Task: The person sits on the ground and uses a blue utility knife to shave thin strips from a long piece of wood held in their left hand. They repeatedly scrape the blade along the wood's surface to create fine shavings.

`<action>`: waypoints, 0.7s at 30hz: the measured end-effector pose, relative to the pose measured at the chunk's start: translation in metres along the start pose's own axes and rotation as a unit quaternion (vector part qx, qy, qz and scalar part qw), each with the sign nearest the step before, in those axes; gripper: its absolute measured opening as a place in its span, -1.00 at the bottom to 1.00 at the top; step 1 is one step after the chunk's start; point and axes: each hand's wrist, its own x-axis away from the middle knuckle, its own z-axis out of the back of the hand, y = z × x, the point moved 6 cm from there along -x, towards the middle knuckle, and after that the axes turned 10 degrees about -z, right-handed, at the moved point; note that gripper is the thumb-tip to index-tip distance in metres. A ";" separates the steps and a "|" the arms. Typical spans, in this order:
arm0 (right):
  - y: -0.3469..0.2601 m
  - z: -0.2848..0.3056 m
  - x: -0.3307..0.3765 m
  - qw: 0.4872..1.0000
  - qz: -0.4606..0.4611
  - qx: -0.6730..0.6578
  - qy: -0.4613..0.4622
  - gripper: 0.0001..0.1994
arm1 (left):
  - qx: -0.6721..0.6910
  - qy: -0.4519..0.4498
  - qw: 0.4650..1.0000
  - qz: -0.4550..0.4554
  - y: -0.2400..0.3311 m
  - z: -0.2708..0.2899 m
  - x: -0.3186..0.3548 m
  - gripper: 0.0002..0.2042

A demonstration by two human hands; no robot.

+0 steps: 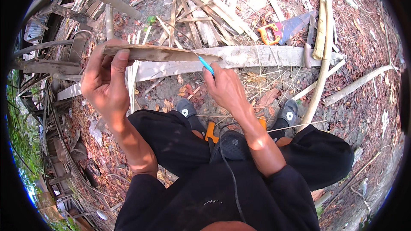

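Observation:
My left hand [105, 81] is closed round the left end of a rough strip of wood [165, 54], with the thumb pressed on its face. The strip is held up roughly level in front of me, above a long grey plank [261, 55]. In my right hand [227, 87] is a slim light blue pen [205, 64], pinched between thumb and fingers. It slants up toward the strip's lower edge near the right end. Whether the tip touches the wood is too small to tell.
Beyond the plank lie a handsaw [295, 28] with an orange handle and a knife [307, 55] with a wooden handle. Split wood strips [205, 13] are piled farther off. Poles [322, 68] lie at the right. My feet [186, 109] rest on leaf-strewn ground.

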 end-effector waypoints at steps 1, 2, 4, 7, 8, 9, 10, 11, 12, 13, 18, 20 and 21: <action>0.019 -0.009 -0.008 0.999 -0.029 0.027 0.004 -0.68 | -0.011 -0.002 1.000 -0.007 0.003 -0.001 0.000 -0.85; 0.039 -0.017 -0.016 0.997 -0.058 0.052 0.008 -0.67 | -0.023 -0.003 1.000 -0.014 0.007 -0.003 0.001 -0.85; 0.059 -0.028 -0.025 0.997 -0.059 0.058 0.007 -0.66 | -0.037 -0.001 0.999 -0.020 0.008 -0.005 0.003 -0.84; 0.068 -0.037 -0.032 0.996 -0.058 0.062 0.018 -0.68 | -0.050 0.007 0.999 -0.009 -0.001 0.002 0.003 -0.81; 0.070 -0.042 -0.034 0.996 -0.062 0.067 0.023 -0.67 | -0.049 0.009 0.999 -0.003 -0.003 0.005 0.004 -0.81; 0.073 -0.047 -0.035 0.995 -0.065 0.073 0.028 -0.66 | -0.048 0.012 0.999 0.002 -0.005 0.007 0.006 -0.81; 0.078 -0.051 -0.043 0.993 -0.073 0.092 0.032 -0.66 | -0.049 0.019 0.999 0.000 -0.006 0.010 0.003 -0.81; 0.093 -0.055 -0.043 0.989 -0.088 0.112 0.036 -0.66 | -0.052 0.015 0.999 -0.001 -0.005 0.009 0.003 -0.83; 0.112 -0.059 -0.040 0.985 -0.104 0.132 0.041 -0.66 | -0.043 0.003 0.999 0.001 -0.003 0.007 0.006 -0.83; 0.160 -0.066 -0.040 0.969 -0.192 0.153 0.006 -0.66 | -0.028 -0.007 1.000 -0.008 0.000 0.002 0.004 -0.84; 0.193 -0.079 -0.037 0.971 -0.134 0.192 0.042 -0.69 | -0.058 0.003 0.998 -0.010 -0.001 0.008 0.013 -0.83; 0.194 -0.079 -0.037 0.965 -0.153 0.211 0.032 -0.69 | -0.008 -0.007 1.000 -0.006 -0.017 0.018 0.004 -0.81; 0.192 -0.077 -0.042 0.964 -0.147 0.218 0.043 -0.70 | 0.002 -0.008 1.000 0.001 -0.018 0.019 0.001 -0.81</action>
